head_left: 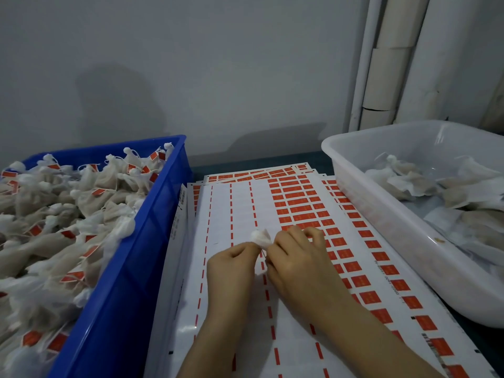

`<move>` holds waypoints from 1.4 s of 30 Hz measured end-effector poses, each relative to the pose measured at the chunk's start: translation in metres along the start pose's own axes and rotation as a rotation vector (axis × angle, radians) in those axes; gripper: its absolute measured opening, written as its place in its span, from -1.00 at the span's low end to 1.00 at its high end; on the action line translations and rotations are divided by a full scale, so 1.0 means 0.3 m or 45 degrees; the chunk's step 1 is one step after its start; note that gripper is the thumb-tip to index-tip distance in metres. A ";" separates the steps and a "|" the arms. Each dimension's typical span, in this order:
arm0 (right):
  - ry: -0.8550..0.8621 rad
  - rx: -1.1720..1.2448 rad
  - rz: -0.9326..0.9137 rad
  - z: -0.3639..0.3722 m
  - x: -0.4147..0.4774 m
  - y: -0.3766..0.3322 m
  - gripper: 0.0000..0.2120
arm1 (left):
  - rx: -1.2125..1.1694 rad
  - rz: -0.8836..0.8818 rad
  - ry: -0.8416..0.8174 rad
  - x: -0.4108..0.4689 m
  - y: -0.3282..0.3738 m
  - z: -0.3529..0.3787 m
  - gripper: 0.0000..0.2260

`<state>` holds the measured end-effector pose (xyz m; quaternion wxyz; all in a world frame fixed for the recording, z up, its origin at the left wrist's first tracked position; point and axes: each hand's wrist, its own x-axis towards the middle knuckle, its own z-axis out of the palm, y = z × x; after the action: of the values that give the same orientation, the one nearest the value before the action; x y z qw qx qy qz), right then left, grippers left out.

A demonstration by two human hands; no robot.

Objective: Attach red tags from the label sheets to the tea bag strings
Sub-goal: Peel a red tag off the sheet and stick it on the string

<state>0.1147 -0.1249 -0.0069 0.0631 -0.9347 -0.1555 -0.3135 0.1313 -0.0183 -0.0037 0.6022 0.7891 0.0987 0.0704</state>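
A: Entry one. Where did we find the tea bag (260,237)?

B: We logged it raised just over the label sheets (240,208), at the middle of the tabletop (261,159), caught between both hands.

A: Grip?

B: We noted the left hand (231,266) with fingers curled, pinching the bag's left side. The right hand (297,257) was curled too and met the bag from the right, grasping it. The string was too fine for us to make out.

A: And the sheets?

B: We recorded several overlapping sheets running from the near edge to the far edge. On the top sheet the left columns were peeled bare, and rows of red tags (298,201) filled the right columns, under and beyond the right hand.

A: Surroundings?

B: Along the left edge we noted a blue crate (141,255), touching the sheets and heaped with tagged bags (68,214). Along the right edge stood a white tub (381,227), holding a shallower layer of plain bags (436,186). Behind the far edge we noted a grey wall (218,64) and white pipes (387,64) at the right corner.
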 end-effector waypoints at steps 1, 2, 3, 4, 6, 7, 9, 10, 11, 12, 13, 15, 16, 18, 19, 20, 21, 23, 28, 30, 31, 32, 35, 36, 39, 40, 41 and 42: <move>-0.012 -0.010 -0.008 0.000 -0.002 -0.004 -0.76 | -0.058 -0.024 -0.019 -0.004 0.001 0.002 -0.76; -0.008 -0.021 -0.024 0.002 -0.005 -0.008 -0.76 | -0.121 -0.030 -0.038 -0.008 0.004 0.006 -0.79; -0.010 -0.023 -0.037 0.001 -0.007 -0.012 -0.77 | -0.188 -0.018 -0.061 -0.014 0.008 0.008 -0.81; 0.000 -0.018 -0.054 0.001 -0.008 -0.015 -0.78 | -0.245 0.001 -0.084 -0.019 0.015 0.010 -0.82; 0.012 0.031 -0.060 -0.005 -0.009 -0.018 -0.80 | -0.312 0.040 -0.123 -0.023 0.024 0.013 -0.82; 0.007 0.066 -0.052 -0.010 -0.008 -0.019 -0.81 | -0.328 0.058 -0.136 -0.025 0.027 0.013 -0.82; 0.014 0.101 -0.049 -0.015 -0.007 -0.020 -0.84 | -0.338 0.081 -0.143 -0.022 0.027 0.015 -0.83; 0.010 0.105 -0.056 -0.016 -0.007 -0.020 -0.86 | -0.332 0.089 -0.138 -0.021 0.025 0.016 -0.85; -0.018 0.102 -0.047 -0.017 -0.010 -0.020 -0.85 | -0.328 0.096 -0.138 -0.019 0.023 0.014 -0.89; -0.048 0.093 -0.042 -0.015 -0.012 -0.019 -0.83 | -0.332 0.103 -0.146 -0.017 0.022 0.013 -0.91; -0.091 0.112 -0.024 -0.016 -0.013 -0.019 -0.82 | -0.337 0.106 -0.157 -0.014 0.018 0.011 -0.90; -0.161 0.307 0.084 -0.021 -0.011 -0.020 -0.85 | -0.344 0.080 -0.153 -0.006 0.016 0.006 -0.87; -0.156 0.496 0.216 -0.027 -0.009 -0.019 -0.86 | -0.347 0.061 -0.141 -0.003 0.015 0.004 -0.85; -0.130 0.770 0.461 -0.020 -0.008 -0.014 -0.87 | -0.376 0.012 -0.114 0.004 0.009 0.003 -0.85; -0.107 0.807 0.514 -0.016 -0.007 -0.012 -0.89 | -0.398 -0.020 -0.103 0.007 0.007 0.001 -0.86; -0.092 0.866 0.559 -0.013 -0.007 -0.008 -0.92 | -0.423 -0.046 -0.105 0.009 0.008 0.000 -0.85; -0.072 0.931 0.592 -0.010 -0.007 -0.001 -0.91 | -0.455 -0.050 -0.125 0.013 0.007 -0.001 -0.82; -0.071 1.090 0.670 -0.013 0.001 0.012 -0.87 | -0.528 -0.021 -0.205 0.018 0.011 -0.001 -0.75; -0.119 1.221 0.763 -0.030 0.012 0.036 -0.86 | -0.521 0.062 -0.423 0.003 0.033 -0.012 -0.79; -0.066 1.204 0.813 -0.042 0.013 0.042 -0.84 | -0.483 0.108 -0.482 -0.001 0.036 -0.018 -0.89; -0.040 1.190 0.820 -0.047 0.012 0.044 -0.83 | -0.465 0.130 -0.494 0.000 0.034 -0.021 -0.89; -0.023 1.167 0.808 -0.050 0.012 0.045 -0.82 | -0.448 0.152 -0.499 -0.002 0.036 -0.024 -0.89; 0.021 1.019 0.722 -0.050 0.010 0.046 -0.83 | -0.397 0.232 -0.487 -0.005 0.042 -0.032 -0.88; 0.041 0.955 0.684 -0.047 0.009 0.046 -0.87 | -0.386 0.251 -0.463 -0.005 0.045 -0.034 -0.86; 0.152 0.773 0.558 -0.038 0.004 0.050 -0.88 | -0.335 0.277 -0.408 0.003 0.034 -0.032 -0.94; 0.194 0.723 0.522 -0.037 0.004 0.053 -0.87 | -0.309 0.274 -0.400 0.001 0.037 -0.031 -0.97; 0.236 0.675 0.482 -0.036 0.004 0.058 -0.88 | -0.281 0.282 -0.397 0.003 0.032 -0.029 -0.96; 0.266 0.622 0.441 -0.037 0.006 0.060 -0.89 | -0.251 0.282 -0.392 0.003 0.029 -0.027 -0.95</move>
<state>0.1157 -0.1439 0.0027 0.3540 -0.8671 -0.0574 -0.3457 0.1309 -0.0127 0.0068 0.6731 0.7338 -0.0892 0.0242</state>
